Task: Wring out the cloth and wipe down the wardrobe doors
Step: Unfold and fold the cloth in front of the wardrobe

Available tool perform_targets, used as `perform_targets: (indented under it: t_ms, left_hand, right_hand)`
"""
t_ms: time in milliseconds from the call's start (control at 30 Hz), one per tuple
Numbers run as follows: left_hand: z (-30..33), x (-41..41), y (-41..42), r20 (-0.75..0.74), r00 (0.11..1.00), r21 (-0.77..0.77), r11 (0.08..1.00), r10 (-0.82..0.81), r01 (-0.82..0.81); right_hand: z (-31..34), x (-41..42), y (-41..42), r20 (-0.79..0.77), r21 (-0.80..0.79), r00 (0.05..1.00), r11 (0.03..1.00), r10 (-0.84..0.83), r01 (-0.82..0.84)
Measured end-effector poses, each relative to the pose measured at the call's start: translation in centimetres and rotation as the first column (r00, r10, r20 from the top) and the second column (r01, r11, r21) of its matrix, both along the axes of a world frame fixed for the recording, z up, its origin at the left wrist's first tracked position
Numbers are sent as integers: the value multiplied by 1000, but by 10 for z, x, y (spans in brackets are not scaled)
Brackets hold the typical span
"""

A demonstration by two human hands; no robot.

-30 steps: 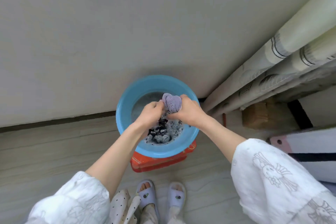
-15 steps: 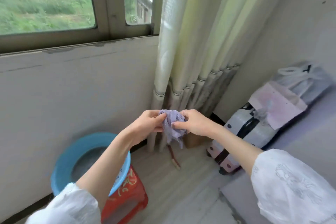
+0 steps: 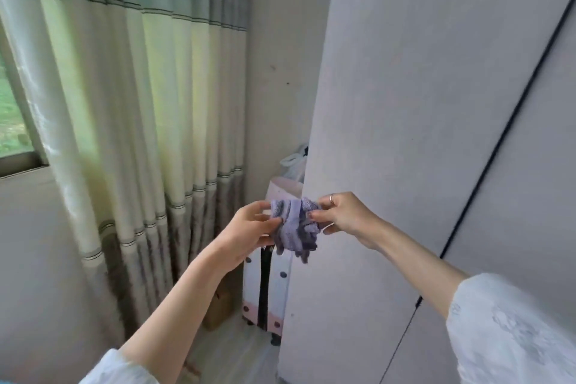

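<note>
No container contents readable. Cloth (image 3: 294,229) bunched mid-air, left of wardrobe door (image 3: 405,134); left hand (image 3: 249,227) and right hand (image 3: 341,215) each pinch an edge, fingers (image 3: 318,216) clamped on fabric, rest hanging.

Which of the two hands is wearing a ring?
The right hand, the one nearer the wardrobe door, has a ring on a finger. The left hand shows no ring. Both pinch the purple cloth.
</note>
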State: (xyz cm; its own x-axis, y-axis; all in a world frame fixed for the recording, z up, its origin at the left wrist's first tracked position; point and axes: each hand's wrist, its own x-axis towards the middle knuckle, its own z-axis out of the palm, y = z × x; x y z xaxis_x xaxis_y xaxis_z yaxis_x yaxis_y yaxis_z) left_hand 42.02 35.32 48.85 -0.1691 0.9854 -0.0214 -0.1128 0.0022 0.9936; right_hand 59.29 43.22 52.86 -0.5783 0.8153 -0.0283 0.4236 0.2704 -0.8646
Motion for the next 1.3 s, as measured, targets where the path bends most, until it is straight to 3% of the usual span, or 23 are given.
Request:
perform_targets:
  t_ms: [200,333,467,633,700,767,833,1000,1100,1300]
  left_hand:
    - [44,58,48,-92,994,18,998,-54,56]
    - [73,76,75,-238,969,138,985,-71,106]
    - [97,92,102,-544,825,267,900,-155,345]
    - [115,85,147,-739,665,391,873,109,292]
    - [122,75,160,-691,720,368,888,64,274]
    - [127,69,166,-537,838,313,899,-99,307]
    - [129,68,172,-384,900,266,909,-206,322]
    - [131,72,184,-266,942,273,922,-202,275]
    - [137,69,190,-72,980,326,924,-185,198]
    - [143,71,190,-258,910,386,829,-323,404]
  right_hand:
    - [35,69,27,-65,116,977,971,-203,210]
    - [65,86,43,-171,106,946,949,-276,296]
    - [93,88,60,-346,-79,899,963,-268,256]
    - [121,79,88,-392,-84,884,967,-254,241]
    - [125,77,96,-421,-97,885,980,-201,176]
    - [122,76,103,-452,-113,875,984,-172,135]
    - [114,74,110,-416,-122,892,983,-175,136]
    - [95,84,120,-340,-175,899,958,-275,227]
    - [96,97,126,-333,-205,878,935,-345,289]
    - [115,109,138,-353,-140,824,896,-444,422]
